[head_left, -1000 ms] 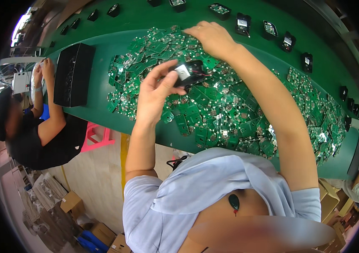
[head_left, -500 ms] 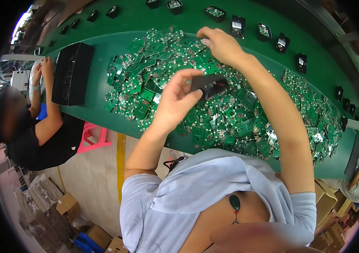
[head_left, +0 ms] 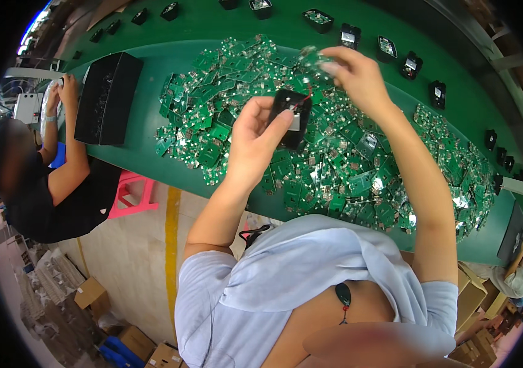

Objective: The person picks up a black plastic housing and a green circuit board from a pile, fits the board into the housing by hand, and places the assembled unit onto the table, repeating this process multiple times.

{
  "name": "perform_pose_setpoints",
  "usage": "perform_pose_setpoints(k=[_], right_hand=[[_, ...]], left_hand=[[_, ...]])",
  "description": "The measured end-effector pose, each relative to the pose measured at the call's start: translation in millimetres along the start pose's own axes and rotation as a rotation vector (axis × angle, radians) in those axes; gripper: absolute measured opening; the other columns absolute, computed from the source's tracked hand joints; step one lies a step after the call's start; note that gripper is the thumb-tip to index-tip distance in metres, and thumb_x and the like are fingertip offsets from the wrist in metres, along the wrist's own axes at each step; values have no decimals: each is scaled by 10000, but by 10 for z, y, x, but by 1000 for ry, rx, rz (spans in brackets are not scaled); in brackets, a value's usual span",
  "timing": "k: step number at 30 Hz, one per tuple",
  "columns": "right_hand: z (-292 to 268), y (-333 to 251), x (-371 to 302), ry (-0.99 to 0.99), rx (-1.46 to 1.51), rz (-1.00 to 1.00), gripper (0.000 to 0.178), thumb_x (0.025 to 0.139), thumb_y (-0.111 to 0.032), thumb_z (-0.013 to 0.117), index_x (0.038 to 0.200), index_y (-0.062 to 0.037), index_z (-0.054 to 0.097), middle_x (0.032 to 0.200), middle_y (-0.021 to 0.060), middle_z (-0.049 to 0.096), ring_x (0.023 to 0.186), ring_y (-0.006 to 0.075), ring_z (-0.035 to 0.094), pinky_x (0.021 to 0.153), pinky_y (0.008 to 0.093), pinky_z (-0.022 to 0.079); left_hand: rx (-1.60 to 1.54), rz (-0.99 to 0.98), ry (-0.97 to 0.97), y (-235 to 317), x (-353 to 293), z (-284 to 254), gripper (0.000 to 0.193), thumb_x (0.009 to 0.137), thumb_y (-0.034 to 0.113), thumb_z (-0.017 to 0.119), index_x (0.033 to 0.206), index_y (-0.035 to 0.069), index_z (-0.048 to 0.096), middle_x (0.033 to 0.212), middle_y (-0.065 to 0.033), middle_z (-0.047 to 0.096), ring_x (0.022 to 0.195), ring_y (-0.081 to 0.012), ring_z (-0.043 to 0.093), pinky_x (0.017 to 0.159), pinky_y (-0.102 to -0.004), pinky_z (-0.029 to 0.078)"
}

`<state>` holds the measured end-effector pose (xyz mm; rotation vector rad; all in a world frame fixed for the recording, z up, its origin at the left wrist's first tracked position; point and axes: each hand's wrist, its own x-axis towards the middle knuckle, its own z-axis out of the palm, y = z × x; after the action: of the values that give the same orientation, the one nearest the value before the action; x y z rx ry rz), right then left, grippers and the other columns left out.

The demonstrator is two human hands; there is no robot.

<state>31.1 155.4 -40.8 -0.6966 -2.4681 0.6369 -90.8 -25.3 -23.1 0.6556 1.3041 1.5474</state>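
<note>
My left hand [head_left: 254, 140] is closed around a black plastic housing [head_left: 298, 132], its open inside facing up. A pale rectangular part and thin red wires show in the housing, with my thumb across its edge. Up and to the right, my right hand [head_left: 359, 76] pinches a green circuit board [head_left: 311, 60], smeared by motion, at the fingertips. Beneath both hands spreads a wide heap of green circuit boards [head_left: 329, 178] on the green table [head_left: 151, 165].
Along the far green belt stand several black housings [head_left: 437, 93], some with boards inside. A long black bin [head_left: 108, 98] sits on the table at left, beside a co-worker [head_left: 59, 178]. A pink stool [head_left: 132, 195] and cardboard boxes [head_left: 92, 294] are on the floor.
The left hand has turned the black housing so that its inside faces up. My right hand has moved right from the heap's far edge, now with a circuit board at its fingertips.
</note>
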Motion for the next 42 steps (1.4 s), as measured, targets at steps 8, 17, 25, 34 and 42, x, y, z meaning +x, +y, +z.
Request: perform_pose_setpoints(k=[8,17,25,34,42], right_hand=[[-342,-288,-829,102,1803,734,281,844,3,458,1124,-8,430,811,100,507,609,83,418,496,183,339],[-487,-418,-1153,105,1825,636,274,814,39,437,1083,-12,443,800,97,501,556,85,380,479,184,310],[-513,-552,-1216,162,1481,610,181,874,-87,523,1041,-46,466,781,43,532,570,66,429,477,180,331],[-421,-754,-1226,417,864,491,190,866,-32,535,1030,-20,441,817,30,544,624,52,493,528,180,413],[-450,-710,-1302,445,861,531,196,868,-40,535,1036,-18,437,812,29,545,634,55,499,530,182,417]], left_hand=[[479,426,49,-78,55,379,195,780,14,587,971,17,551,776,-78,587,628,-116,554,540,-233,442],[639,538,-45,-89,57,572,193,764,40,591,952,22,552,795,-128,597,635,-242,597,556,-311,475],[719,550,-59,-76,26,611,181,755,34,587,931,18,549,815,-134,604,645,-266,604,560,-326,480],[247,196,-168,-126,9,624,292,842,156,606,1048,-9,480,822,-69,588,721,-107,577,560,-224,493],[289,230,-222,-174,-24,648,302,843,157,608,1055,-15,480,826,-68,585,729,-98,566,577,-220,483]])
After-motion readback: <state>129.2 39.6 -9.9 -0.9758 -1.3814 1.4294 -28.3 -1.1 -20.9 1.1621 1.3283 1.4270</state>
